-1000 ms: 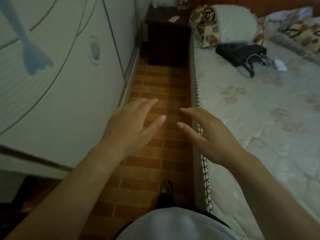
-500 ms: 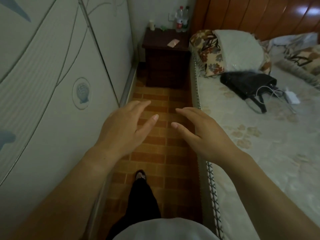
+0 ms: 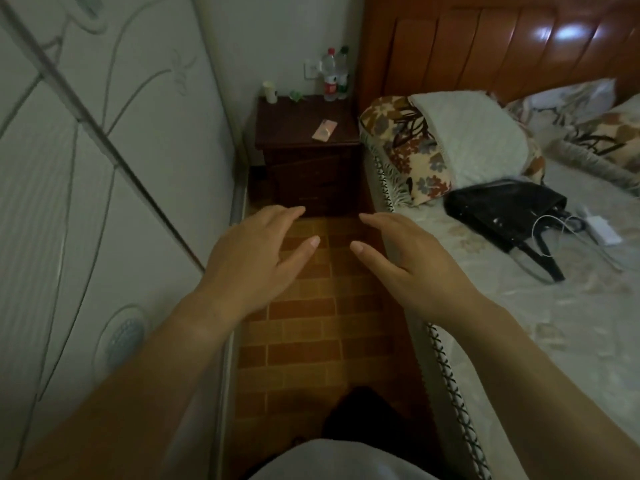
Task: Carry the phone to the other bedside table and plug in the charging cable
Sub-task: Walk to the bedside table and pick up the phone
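Observation:
A pink phone lies flat near the right front of a dark wooden bedside table at the end of the aisle. My left hand and my right hand are stretched forward over the brick-patterned floor, palms down, fingers apart, both holding nothing. They are well short of the table. A white charger block with a white cable lies on the bed at the right, beside a black bag.
A white wardrobe lines the left of the narrow aisle; the bed lines the right. Two bottles, a cup and a small green thing stand at the table's back. Pillows lean on the wooden headboard. A wall socket is behind the bottles.
I have walked forward down the aisle; the bedside table and phone are nearer and the view has tilted up. Both hands stay outstretched and apart.

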`<action>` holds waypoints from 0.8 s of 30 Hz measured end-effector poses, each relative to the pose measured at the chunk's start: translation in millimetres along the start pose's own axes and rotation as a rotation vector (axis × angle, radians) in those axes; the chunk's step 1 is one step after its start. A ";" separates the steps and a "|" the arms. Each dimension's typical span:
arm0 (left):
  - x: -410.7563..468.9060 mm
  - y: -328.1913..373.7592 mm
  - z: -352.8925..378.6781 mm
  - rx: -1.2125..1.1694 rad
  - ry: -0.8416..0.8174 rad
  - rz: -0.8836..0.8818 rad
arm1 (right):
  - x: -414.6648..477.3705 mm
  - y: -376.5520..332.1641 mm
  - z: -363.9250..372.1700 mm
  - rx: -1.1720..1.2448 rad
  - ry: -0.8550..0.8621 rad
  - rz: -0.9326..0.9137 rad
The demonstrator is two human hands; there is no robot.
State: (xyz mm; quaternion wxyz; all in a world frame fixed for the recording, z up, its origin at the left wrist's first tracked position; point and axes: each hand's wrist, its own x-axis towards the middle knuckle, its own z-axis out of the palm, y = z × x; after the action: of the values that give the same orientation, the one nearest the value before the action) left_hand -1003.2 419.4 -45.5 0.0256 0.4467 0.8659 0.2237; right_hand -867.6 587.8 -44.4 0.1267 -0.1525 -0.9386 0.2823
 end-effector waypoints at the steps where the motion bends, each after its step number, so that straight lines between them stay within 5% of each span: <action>1: 21.4 -6.9 2.6 -0.001 -0.005 0.013 | 19.4 7.6 -1.1 0.006 0.012 0.011; 24: 498.6 -211.0 46.6 0.054 -0.082 -0.044 | 531.4 179.3 30.4 0.036 -0.069 0.046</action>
State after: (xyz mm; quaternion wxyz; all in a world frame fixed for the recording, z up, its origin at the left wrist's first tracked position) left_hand -1451.6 722.2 -96.4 0.0538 0.4368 0.8794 0.1813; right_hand -1328.6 905.3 -90.3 0.0904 -0.1618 -0.9334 0.3073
